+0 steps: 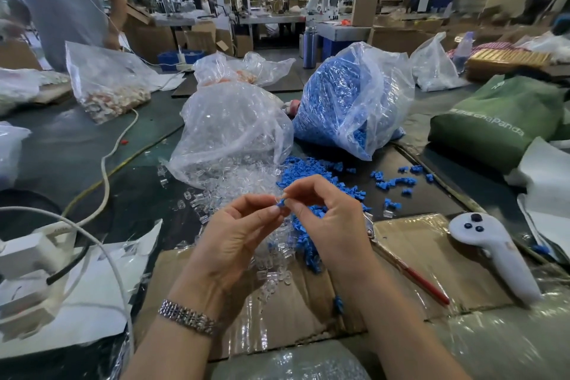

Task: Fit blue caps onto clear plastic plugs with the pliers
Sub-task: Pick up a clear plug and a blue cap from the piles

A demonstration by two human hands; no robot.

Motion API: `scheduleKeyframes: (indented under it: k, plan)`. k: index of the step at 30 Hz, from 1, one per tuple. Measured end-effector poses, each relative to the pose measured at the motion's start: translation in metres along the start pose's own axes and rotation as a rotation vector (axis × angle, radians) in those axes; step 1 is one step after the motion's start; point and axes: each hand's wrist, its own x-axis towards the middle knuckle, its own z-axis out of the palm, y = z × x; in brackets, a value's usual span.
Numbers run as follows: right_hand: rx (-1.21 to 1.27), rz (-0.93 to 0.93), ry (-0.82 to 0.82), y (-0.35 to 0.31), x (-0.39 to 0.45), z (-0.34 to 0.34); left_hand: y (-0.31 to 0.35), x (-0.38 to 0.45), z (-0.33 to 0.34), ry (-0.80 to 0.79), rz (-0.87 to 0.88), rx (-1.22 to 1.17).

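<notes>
blue cap point(281, 203), seemingly upright, between hands point(277, 219)

Pliers point(410, 268) partly behind right hand point(330, 222).

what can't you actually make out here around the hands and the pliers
- Head view: clear plug, if any, at the blue cap: hidden by fingertips of left hand and right hand.
- Pliers: jaws hidden behind right hand.
- Far background: motion-blurred.

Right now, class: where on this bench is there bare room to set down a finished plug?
Bare cardboard lies between the red-handled pliers and white controller. Dark tabletop left of the clear-plug bag is free. Ahead of both hands, loose parts crowd.
</notes>
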Motion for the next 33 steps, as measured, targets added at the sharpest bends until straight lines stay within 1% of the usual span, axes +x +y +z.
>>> scheduleKeyframes:
  k: [4,8,15,17,18,19,20,22,23,24,27,30,33]
  plan:
    - [0.013,0.014,-0.039,-0.003,0.000,-0.003,-0.001,0.001,-0.004,-0.032,0.021,0.044]
    - [-0.051,-0.017,-0.099,-0.004,0.000,-0.007,-0.002,0.000,-0.008,-0.060,0.017,0.103]
    - [0.060,0.019,-0.090,-0.010,0.000,-0.006,0.001,0.003,-0.009,-0.145,-0.047,0.048]
    - [0.094,0.070,-0.069,-0.012,0.002,-0.010,0.000,0.003,-0.010,-0.142,-0.056,0.018]
    - [0.041,0.124,-0.047,-0.011,0.003,-0.013,0.001,0.003,-0.010,-0.137,-0.067,-0.009]
    - [-0.113,0.198,-0.023,-0.010,0.005,-0.018,0.001,0.003,-0.012,-0.134,-0.079,-0.032]
    - [-0.358,0.293,-0.020,-0.007,0.007,-0.023,0.002,0.003,-0.013,-0.131,-0.087,-0.047]
    - [-0.853,0.522,-0.111,-0.002,0.008,-0.033,0.003,0.002,-0.015,-0.126,-0.098,-0.065]
    - [-0.988,0.615,-0.172,-0.001,0.007,-0.037,0.003,0.002,-0.015,-0.123,-0.102,-0.073]
    - [-1.051,0.681,-0.225,0.000,0.006,-0.039,0.003,0.002,-0.015,-0.119,-0.103,-0.080]
    - [-1.030,0.776,-0.304,0.001,0.004,-0.046,0.005,0.000,-0.013,-0.111,-0.103,-0.099]
    - [-0.924,0.816,-0.288,0.001,0.002,-0.054,0.006,-0.001,-0.014,-0.102,-0.096,-0.111]
    - [-0.907,0.800,-0.281,0.000,-0.003,-0.057,0.006,-0.001,-0.013,-0.080,-0.084,-0.119]
